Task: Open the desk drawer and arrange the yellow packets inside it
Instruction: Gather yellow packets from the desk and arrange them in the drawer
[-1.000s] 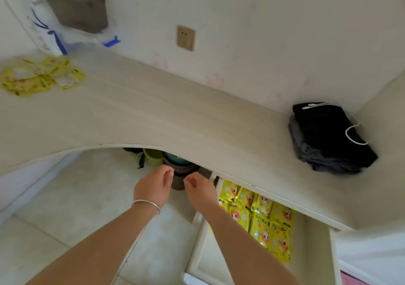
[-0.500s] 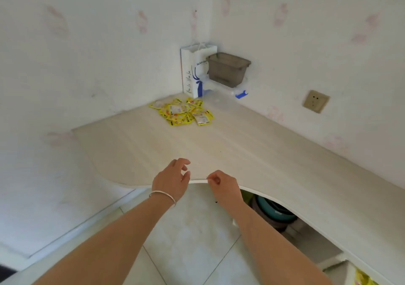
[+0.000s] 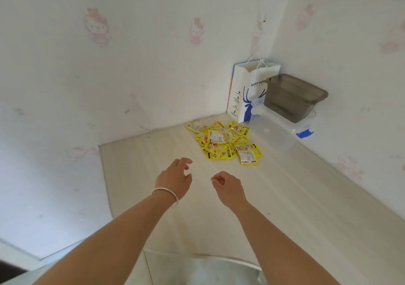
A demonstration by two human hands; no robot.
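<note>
My left hand [image 3: 175,178] is out over the desk [image 3: 285,197] with its fingers spread and loose, holding nothing, a bangle [image 3: 167,193] on the wrist. My right hand [image 3: 228,186] is beside it and a little apart, fingers curled in with thumb and forefinger nearly pinched; I see nothing between them. Both hands point toward the packets [image 3: 226,141], a loose yellow heap near the far corner of the desk, some face up and some showing the printed back, overlapping at all angles. Just behind the heap a paper bag [image 3: 247,92] stands in the corner, with a grey bin [image 3: 293,97] on a clear box [image 3: 278,131] to its right. The drawer is out of view, so I cannot tell whether it is open. I judge this the fetching step: reaching for more packets to take to the drawer. Next I need to reach further, then gather a few thin, slippery packets together without scattering the rest.
</note>
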